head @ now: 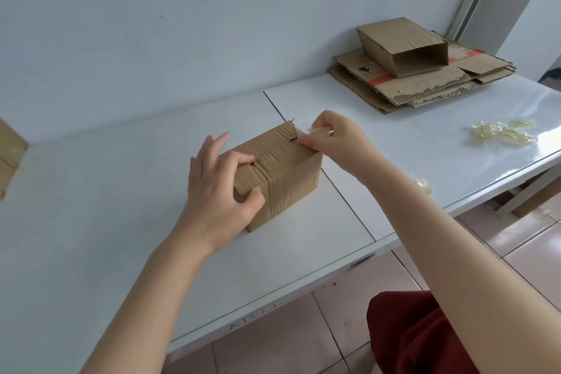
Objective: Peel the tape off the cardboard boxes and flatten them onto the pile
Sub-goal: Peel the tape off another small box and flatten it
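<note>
Peeling step: right hand (337, 140) pinches clear tape (312, 130) at cardboard box (282, 179) edge; left hand (218, 188) grips box corner. Next: steady pull along the seam.

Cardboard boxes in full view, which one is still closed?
The box that the left hand grips, its flaps shut. The other box lies open-ended atop the flattened pile.

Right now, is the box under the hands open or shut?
Shut: flaps on the box lie flat, meeting at a seam; the right hand pinches tape there.
</note>
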